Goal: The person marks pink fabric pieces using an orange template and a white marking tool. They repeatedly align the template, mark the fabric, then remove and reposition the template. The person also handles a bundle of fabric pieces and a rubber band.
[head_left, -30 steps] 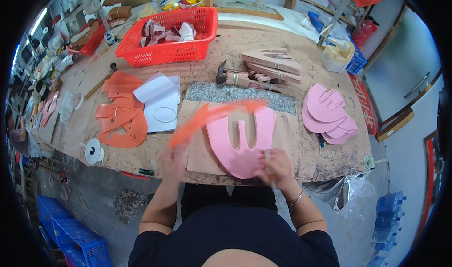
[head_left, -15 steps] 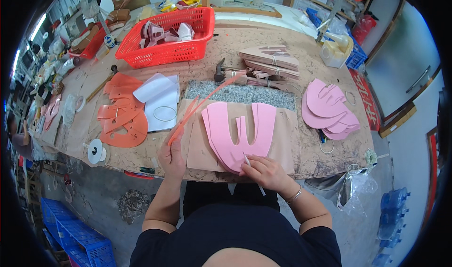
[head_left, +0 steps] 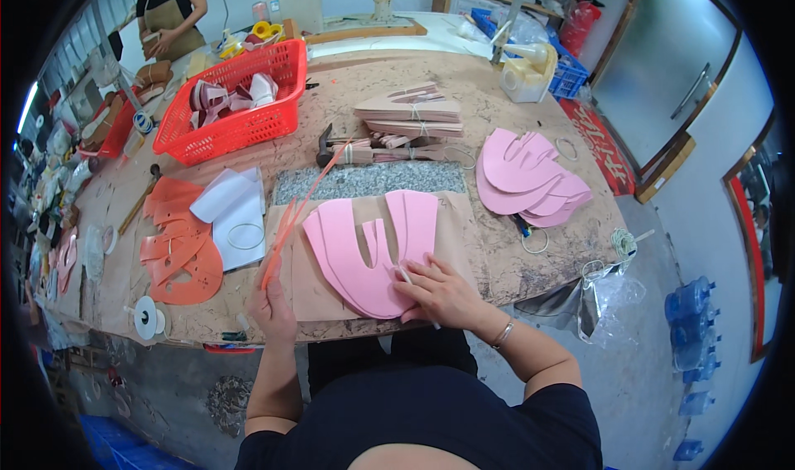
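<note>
red basket | white jug | blue water bottles | frosted door

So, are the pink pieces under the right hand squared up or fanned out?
Slightly fanned out: the pink pieces overlap, with second edges showing at the left and in the middle; the right hand touches their lower right.

On the worktable lies a stone slab, and directly before it a backing sheet bears a stack of cut-out panels, the right hand on top. Left of the slab are paper sheets, then a pile of templates, with a spool further forward; right of it lies a heap of similar panels. Behind the slab are a hammer and banded bundles, and behind it to the left a basket holding cut pieces.
</note>
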Available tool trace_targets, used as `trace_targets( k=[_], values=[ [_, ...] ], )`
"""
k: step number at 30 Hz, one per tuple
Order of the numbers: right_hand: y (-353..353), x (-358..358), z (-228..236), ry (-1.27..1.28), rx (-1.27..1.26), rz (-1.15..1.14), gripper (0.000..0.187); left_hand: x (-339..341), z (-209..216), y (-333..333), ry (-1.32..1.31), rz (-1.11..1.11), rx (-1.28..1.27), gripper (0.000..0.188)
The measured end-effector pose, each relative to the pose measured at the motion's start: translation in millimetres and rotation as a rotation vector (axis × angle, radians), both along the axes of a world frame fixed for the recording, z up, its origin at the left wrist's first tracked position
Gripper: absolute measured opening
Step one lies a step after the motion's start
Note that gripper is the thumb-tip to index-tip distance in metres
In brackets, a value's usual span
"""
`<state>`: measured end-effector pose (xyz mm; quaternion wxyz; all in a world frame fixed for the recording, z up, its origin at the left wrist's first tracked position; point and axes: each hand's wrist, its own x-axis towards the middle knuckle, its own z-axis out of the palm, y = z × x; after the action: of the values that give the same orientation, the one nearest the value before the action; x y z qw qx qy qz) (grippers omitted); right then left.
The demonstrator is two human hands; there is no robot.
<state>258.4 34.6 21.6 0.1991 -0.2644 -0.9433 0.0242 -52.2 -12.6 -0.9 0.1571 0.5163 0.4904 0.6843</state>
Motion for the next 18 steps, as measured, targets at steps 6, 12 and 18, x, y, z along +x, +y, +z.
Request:
trace_targets(
  k=[6, 12, 18],
  values=[
    [6, 13, 1, 0.027, 0.014, 0.071, 0.037, 6, 3, -1, 0.036, -0.056, -0.049, 0.033],
    [26, 12, 28, -0.017, -0.118, 0.204, 0.027, 12, 9, -1, 0.092, -0.045, 0.030, 0.033],
    [31, 13, 34, 0.093, -0.173, 0.120, 0.023, 10, 11, -3, 0.140, 0.001, 0.124, 0.031]
  ],
)
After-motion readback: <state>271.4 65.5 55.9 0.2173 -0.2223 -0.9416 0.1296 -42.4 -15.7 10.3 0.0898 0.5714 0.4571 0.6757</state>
